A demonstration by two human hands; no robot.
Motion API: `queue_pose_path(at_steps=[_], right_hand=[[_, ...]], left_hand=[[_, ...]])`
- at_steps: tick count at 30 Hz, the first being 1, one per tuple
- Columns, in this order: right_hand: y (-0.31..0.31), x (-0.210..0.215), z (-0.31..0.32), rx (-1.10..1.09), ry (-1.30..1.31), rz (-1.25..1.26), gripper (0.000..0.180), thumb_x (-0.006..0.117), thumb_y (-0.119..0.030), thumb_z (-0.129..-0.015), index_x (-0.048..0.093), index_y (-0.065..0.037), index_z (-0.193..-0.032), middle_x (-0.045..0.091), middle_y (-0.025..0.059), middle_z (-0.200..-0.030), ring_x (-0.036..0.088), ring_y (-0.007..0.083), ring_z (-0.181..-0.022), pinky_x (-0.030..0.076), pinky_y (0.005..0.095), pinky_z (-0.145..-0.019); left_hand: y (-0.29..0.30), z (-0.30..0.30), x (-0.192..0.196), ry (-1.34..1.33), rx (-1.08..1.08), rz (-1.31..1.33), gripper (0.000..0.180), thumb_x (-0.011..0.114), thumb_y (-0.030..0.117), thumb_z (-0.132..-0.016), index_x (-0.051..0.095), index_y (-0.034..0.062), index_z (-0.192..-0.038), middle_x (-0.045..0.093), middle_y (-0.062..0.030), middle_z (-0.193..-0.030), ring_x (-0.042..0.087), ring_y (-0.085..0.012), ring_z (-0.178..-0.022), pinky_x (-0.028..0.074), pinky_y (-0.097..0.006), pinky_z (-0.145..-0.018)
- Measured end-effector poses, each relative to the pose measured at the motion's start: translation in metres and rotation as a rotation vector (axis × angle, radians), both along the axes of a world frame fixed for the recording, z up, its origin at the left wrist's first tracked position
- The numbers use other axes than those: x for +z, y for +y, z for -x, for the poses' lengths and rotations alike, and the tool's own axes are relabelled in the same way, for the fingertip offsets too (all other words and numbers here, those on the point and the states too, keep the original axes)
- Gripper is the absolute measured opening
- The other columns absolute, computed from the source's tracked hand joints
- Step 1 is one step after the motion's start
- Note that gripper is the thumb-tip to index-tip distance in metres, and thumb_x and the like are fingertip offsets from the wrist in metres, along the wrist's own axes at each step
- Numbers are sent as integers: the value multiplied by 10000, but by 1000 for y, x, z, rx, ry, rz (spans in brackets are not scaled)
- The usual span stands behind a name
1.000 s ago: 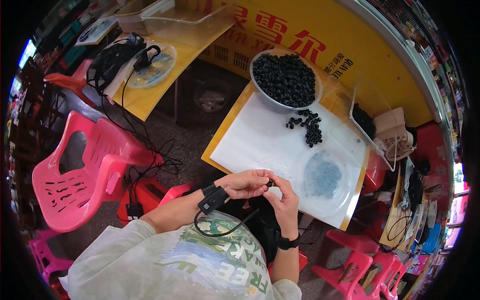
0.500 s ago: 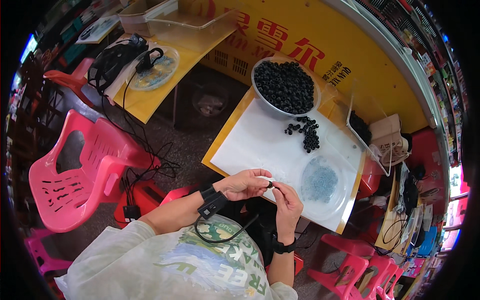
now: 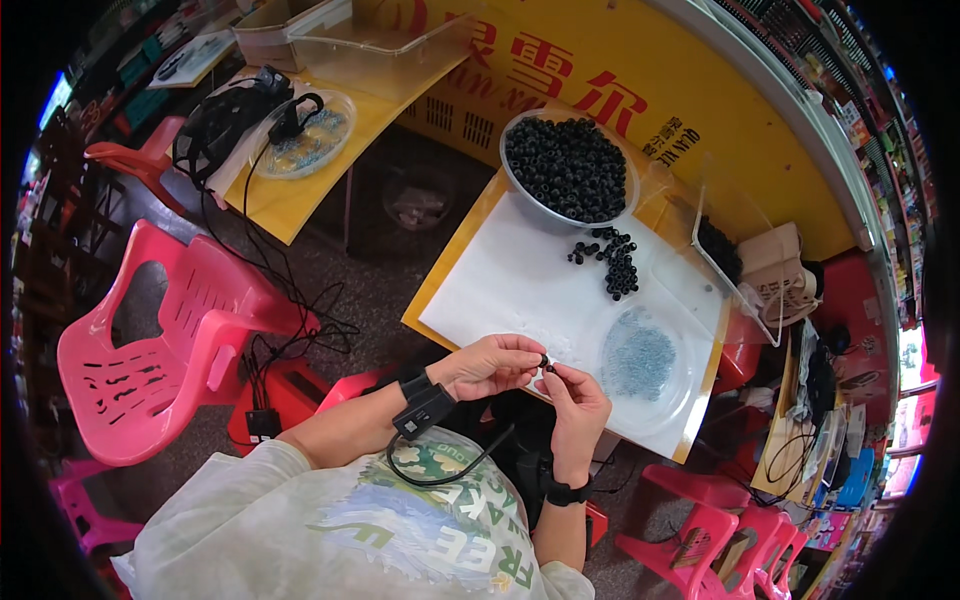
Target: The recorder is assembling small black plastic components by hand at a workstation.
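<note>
- Head view, risk: I judge the small black piece (image 3: 545,363) could slip and fall, since fingertips alone hold it near the edge of the table (image 3: 465,290).
- Head view, grip: my left hand (image 3: 490,366) pinches it, fingertips nearly together; my right hand (image 3: 580,410) pinches its other side.
- Location: between both hands; finer detail too small to tell.

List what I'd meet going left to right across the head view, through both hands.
Large pink armchair → left hand → small dark piece between the hands → right hand → clear round plate bearing bluish bits → beige bag.
</note>
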State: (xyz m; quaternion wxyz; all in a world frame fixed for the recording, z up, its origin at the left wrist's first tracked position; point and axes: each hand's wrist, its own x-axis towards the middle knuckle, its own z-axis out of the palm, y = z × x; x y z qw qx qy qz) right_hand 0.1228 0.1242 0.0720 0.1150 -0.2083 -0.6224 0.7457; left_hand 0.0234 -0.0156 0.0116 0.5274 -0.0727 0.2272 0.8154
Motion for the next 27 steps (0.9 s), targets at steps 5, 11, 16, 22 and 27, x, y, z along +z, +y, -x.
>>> queue_pose_path(at_steps=[5,11,16,22,27], right_hand=[[-2,-8,1,1,49,-423,153,725,21,-832,699,29,-982,693,90,-917,644,147,-800,513,253,-741],[-6,-6,6,-3,92,-593,169,764,4,-783,698,2,-939,663,94,-877,591,164,-752,485,266,-711],[6,-3,6,133,-41,-280,233,791,-38,-757,709,-12,-974,644,54,-854,547,143,-745,474,275,-739],[19,-6,3,389,4,-419,310,786,-42,-761,728,-30,-1065,705,59,-974,612,170,-933,479,288,-851],[17,-14,0,378,38,-454,281,779,-57,-777,729,-25,-1051,712,85,-1016,627,192,-970,489,294,-866]], left_hand=[[1,2,-4,78,-11,23,155,680,38,-906,649,41,-1058,668,-45,-949,662,-118,-807,574,-228,-753],[0,3,-2,72,-16,66,164,701,39,-890,651,35,-1046,662,-43,-930,649,-108,-789,567,-210,-702],[-7,10,-1,72,-171,22,239,726,44,-864,615,44,-1077,655,-44,-922,638,-99,-773,541,-194,-670],[-10,16,-3,131,-367,-83,484,748,51,-834,465,62,-1226,651,-60,-997,638,-101,-780,551,-228,-720],[-10,13,-9,114,-374,-41,450,739,59,-847,487,52,-1220,635,-42,-981,627,-93,-800,545,-206,-729]])
